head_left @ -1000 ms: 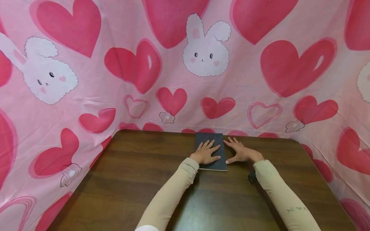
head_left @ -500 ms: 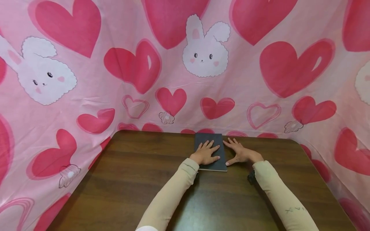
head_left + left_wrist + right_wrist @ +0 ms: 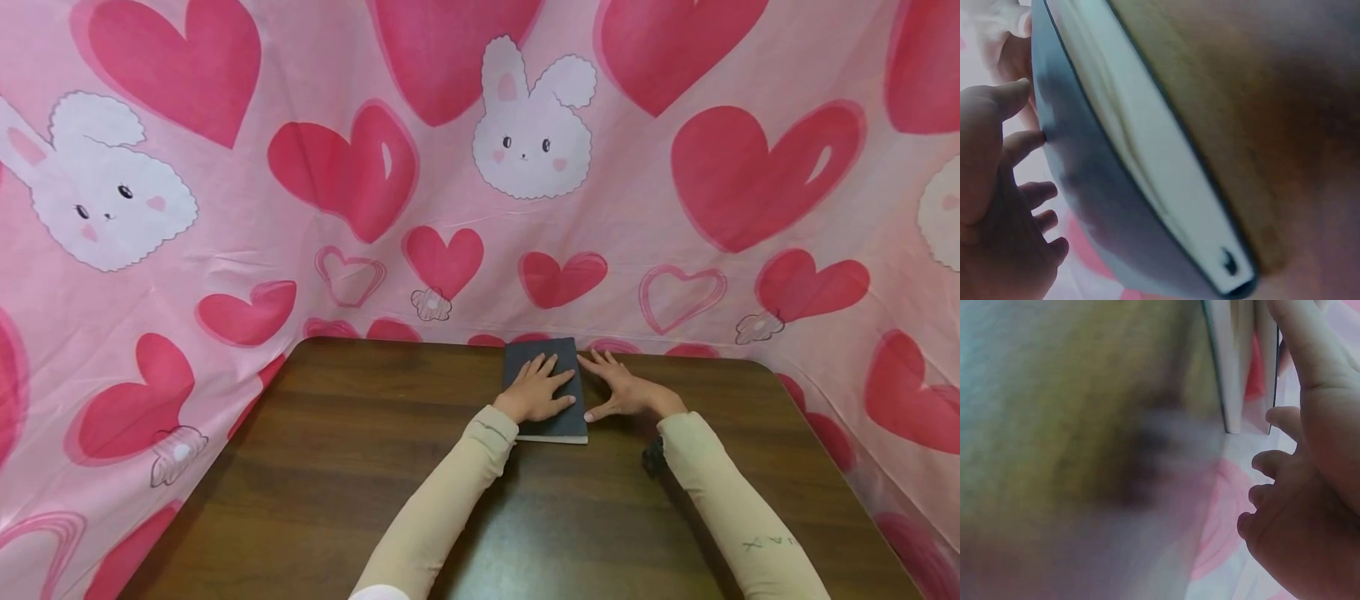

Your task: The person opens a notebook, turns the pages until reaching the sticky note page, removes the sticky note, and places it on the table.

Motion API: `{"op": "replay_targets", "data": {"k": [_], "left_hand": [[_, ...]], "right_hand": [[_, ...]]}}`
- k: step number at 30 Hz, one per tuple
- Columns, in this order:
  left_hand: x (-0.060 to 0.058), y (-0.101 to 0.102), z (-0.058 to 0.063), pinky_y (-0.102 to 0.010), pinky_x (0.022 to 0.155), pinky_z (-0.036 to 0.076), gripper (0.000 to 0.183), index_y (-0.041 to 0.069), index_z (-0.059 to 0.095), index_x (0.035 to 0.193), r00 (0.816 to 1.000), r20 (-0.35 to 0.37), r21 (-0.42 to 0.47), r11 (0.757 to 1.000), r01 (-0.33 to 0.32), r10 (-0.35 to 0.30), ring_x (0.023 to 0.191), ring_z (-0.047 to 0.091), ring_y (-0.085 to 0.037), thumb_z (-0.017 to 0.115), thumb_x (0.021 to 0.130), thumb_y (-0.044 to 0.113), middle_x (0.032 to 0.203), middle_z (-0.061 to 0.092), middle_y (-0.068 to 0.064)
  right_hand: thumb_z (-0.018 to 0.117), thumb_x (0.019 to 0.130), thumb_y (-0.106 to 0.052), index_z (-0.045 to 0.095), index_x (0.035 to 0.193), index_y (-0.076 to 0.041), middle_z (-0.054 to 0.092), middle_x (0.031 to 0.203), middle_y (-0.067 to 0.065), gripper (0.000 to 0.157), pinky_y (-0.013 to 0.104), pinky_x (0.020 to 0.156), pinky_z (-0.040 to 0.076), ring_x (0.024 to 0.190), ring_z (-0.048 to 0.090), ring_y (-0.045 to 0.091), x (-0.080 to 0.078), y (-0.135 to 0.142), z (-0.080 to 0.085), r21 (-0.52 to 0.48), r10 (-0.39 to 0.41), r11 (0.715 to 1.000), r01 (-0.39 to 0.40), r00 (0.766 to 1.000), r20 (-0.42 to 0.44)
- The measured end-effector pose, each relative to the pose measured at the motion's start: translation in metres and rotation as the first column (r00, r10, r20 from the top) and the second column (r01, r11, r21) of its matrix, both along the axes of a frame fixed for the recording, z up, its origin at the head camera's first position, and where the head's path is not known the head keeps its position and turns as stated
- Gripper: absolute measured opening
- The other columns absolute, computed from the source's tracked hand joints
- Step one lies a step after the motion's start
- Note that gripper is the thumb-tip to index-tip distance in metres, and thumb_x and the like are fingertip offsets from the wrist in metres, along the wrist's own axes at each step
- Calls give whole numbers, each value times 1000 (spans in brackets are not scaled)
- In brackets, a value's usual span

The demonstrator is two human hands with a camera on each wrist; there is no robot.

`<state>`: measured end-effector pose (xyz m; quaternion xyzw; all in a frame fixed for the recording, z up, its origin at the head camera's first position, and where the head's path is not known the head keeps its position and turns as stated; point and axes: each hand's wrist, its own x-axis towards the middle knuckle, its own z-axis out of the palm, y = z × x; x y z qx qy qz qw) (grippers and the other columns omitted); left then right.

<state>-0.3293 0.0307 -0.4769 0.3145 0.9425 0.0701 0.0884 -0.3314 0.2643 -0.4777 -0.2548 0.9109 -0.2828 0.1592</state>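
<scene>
A dark grey notebook lies near the far edge of the wooden table in the head view. My left hand rests on its cover with fingers spread. Beside the long right edge is my right hand, its fingers extended and its fingertips at or near that edge; contact is unclear. Pale pages show in the left wrist view under the cover. In the right wrist view the notebook's leaves stand parted, with a gap between the lower pages and the raised upper part, close to the right thumb.
The brown table extends around the notebook and both forearms. Pink fabric with hearts and rabbits hangs behind the far edge and along both sides. A small dark device sits under the right wrist.
The far right corner of the notebook's cover has risen slightly. My left hand has lifted a little with it, while the right hand has barely shifted.
</scene>
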Motion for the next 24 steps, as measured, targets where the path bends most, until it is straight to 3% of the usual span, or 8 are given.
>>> {"op": "replay_targets", "data": {"k": [10, 17, 24], "left_hand": [[4, 8, 20, -50, 126, 12, 61, 27, 38, 158, 994, -106, 36, 999, -15, 19, 158, 8, -31, 40, 105, 57, 171, 16, -7], [9, 12, 37, -54, 126, 12, 60, 27, 43, 156, 988, -140, 34, 997, -66, 70, 158, 10, -33, 45, 103, 55, 171, 17, -8], [10, 7, 53, -54, 125, 16, 57, 25, 50, 152, 975, -202, 32, 996, -83, 88, 157, 14, -34, 53, 100, 47, 169, 22, -9]], "right_hand": [[83, 83, -44, 14, 163, -6, -7, 166, 33, 112, 80, 110, 1, 149, -14, 57, -2, -4, 17, -12, 10, 1000, -10, 1000, -19], [80, 86, -41, 13, 163, -4, -6, 166, 33, 108, 82, 109, 4, 150, -14, 56, -1, -12, 28, -54, 15, 998, -17, 999, -42], [78, 88, -43, 10, 162, -1, -1, 167, 29, 109, 78, 112, 5, 151, -11, 54, 2, -15, 26, -71, -17, 997, 12, 997, -77]]}}
